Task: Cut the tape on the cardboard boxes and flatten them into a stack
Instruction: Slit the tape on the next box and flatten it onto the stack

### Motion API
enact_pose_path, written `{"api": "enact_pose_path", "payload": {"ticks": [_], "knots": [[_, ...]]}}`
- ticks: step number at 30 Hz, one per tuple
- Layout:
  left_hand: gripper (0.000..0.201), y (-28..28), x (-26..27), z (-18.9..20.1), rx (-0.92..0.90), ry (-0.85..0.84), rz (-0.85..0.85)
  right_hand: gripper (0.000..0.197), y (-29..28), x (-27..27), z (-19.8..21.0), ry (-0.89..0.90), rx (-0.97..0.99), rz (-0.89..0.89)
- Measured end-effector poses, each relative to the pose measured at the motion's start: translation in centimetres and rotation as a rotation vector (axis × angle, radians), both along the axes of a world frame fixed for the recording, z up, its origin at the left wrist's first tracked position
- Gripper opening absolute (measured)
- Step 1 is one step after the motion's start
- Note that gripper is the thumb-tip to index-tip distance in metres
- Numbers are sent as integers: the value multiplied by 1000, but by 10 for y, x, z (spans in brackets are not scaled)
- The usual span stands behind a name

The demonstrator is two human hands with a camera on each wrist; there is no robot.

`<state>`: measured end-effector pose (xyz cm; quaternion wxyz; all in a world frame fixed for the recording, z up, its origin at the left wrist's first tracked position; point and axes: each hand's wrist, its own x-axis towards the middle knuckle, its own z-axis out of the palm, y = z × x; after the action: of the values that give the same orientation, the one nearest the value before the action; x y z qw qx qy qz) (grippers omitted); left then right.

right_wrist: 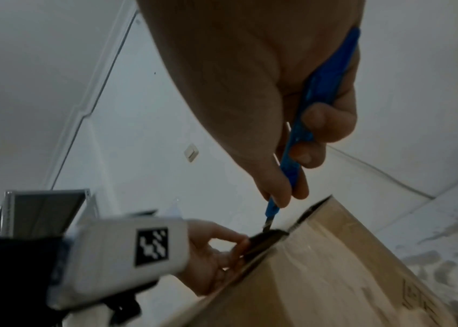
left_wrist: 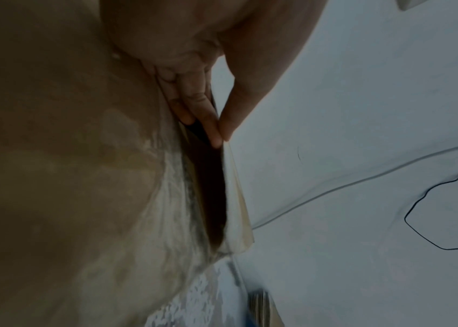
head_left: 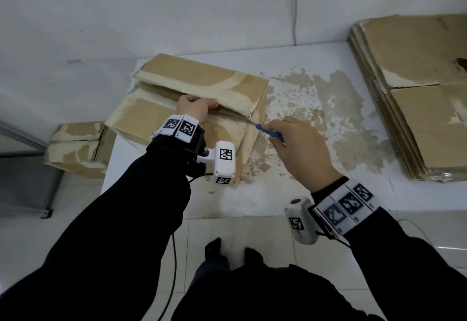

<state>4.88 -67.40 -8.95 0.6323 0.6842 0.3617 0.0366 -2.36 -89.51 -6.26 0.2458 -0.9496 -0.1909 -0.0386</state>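
A brown cardboard box (head_left: 161, 108) with pale tape along its top seam lies on the white table (head_left: 290, 194). My left hand (head_left: 199, 104) grips the edge of the far top flap (left_wrist: 236, 199), which is lifted a little; in the left wrist view thumb and fingers (left_wrist: 211, 124) pinch it over a dark gap. My right hand (head_left: 280, 128) holds a blue utility knife (head_left: 262, 128) (right_wrist: 300, 132). Its blade tip sits at the seam near the box's right end (right_wrist: 334, 276), close to my left hand (right_wrist: 214, 254).
A stack of flattened cardboard (head_left: 417, 93) lies on the table's right side. Another taped box (head_left: 78, 146) sits lower at the left, beside a grey metal shelf frame (head_left: 22, 144). The table top has worn brown patches (head_left: 316, 108). A white wall stands behind.
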Motion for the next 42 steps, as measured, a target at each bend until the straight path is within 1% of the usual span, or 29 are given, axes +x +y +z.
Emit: {"api": "enact_pose_path", "payload": {"ticks": [3,6,8,10,12,13,14,15,16,17,18,19,20,21,22,23,25,27,29,31,32,33,34,35,37,38,39,41,42], "knots": [[35,1,0,-3,-3,-6,-1,22,14,13,-15,38,-86,-1],[36,2,1,0,-20,-46,-12,27,21,31,-28,-9,-152,-101],[37,3,2,2,-64,-94,-45,28,14,47,-29,-40,-103,-184],[39,5,1,4,-24,-99,-89,22,-4,59,-33,-23,31,-220],[44,8,2,8,29,-97,-134,19,-29,60,-48,44,150,-248],[55,10,3,11,96,-89,-171,19,-41,55,-62,104,155,-275],[72,13,4,14,240,-50,-244,21,-50,49,-80,180,132,-309],[84,17,5,19,452,32,-359,22,-57,43,-101,270,101,-349],[87,20,4,24,708,143,-475,23,-62,37,-120,372,78,-389],[82,25,2,28,943,249,-582,24,-65,31,-137,460,70,-422],[75,30,-1,32,1108,312,-684,25,-66,27,-147,515,65,-437],[69,33,-6,37,1205,338,-767,26,-64,26,-151,529,48,-431],[63,38,-10,38,1259,333,-831,28,-59,25,-148,496,24,-406],[55,44,-14,38,1286,285,-862,29,-51,26,-141,409,15,-358],[47,50,-17,38,1310,203,-866,30,-39,27,-128,295,65,-282],[41,55,-21,41,1337,109,-849,28,-23,28,-112,181,164,-180],[30,61,-26,58,1361,-25,-795,20,13,30,-81,32,313,26],[25,66,-35,85,1337,4,-813,19,38,34,-68,-41,301,113],[29,78,-49,110,1286,118,-905,21,46,39,-65,-146,208,134],[28,91,-68,128,1137,215,-985,24,44,42,-64,-235,128,202],[22,96,-79,133,1050,270,-1017,25,43,44,-62,-258,109,248],[16,102,-89,131,996,337,-1066,27,44,46,-60,-270,107,300],[20,106,-99,126,980,408,-1124,29,45,46,-56,-265,102,350],[34,109,-107,117,1014,466,-1190,33,46,48,-55,-244,97,399],[63,113,-117,90,1207,516,-1291,45,47,52,-46,-139,48,440],[68,115,-118,77,1309,505,-1323,50,47,55,-39,-74,19,420],[68,117,-118,64,1389,466,-1350,52,48,64,-31,-11,20,389],[59,121,-113,46,1524,334,-1420,57,54,88,-8,86,61,305],[56,121,-110,39,1597,251,-1479,62,59,104,3,146,46,264]]}}
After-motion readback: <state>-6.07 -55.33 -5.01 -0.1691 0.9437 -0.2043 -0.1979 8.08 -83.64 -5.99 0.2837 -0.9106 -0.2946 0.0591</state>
